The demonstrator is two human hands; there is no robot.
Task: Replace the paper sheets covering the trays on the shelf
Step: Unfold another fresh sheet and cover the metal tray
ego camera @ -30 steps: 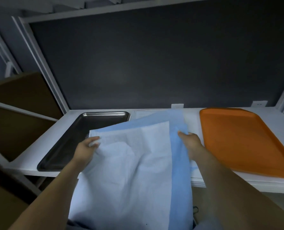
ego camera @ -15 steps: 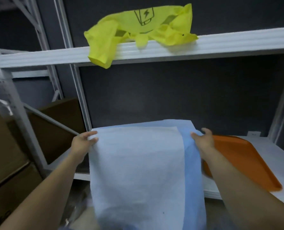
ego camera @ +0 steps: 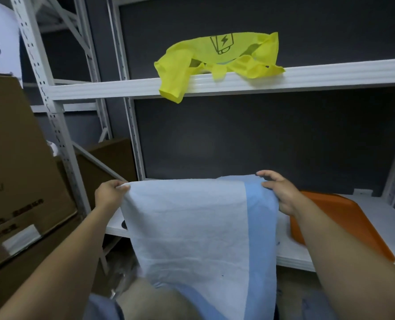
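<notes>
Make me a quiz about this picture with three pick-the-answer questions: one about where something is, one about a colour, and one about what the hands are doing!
1. Where is the yellow cloth?
A. On the floor
B. On the upper shelf, drooping over its front edge
C. In a bucket

2. What colour is the tray on the lower shelf?
A. Green
B. Orange
C. Purple

3. What are the hands doing with the paper sheet?
A. Both grip its top edge
B. Only one touches it
C. Neither touches it

Answers:
1 B, the cloth lies on the upper shelf with one end hanging down.
2 B, the tray at the right is plainly orange.
3 A, the left hand and right hand each hold a top corner, and the sheet hangs down between them.
</notes>
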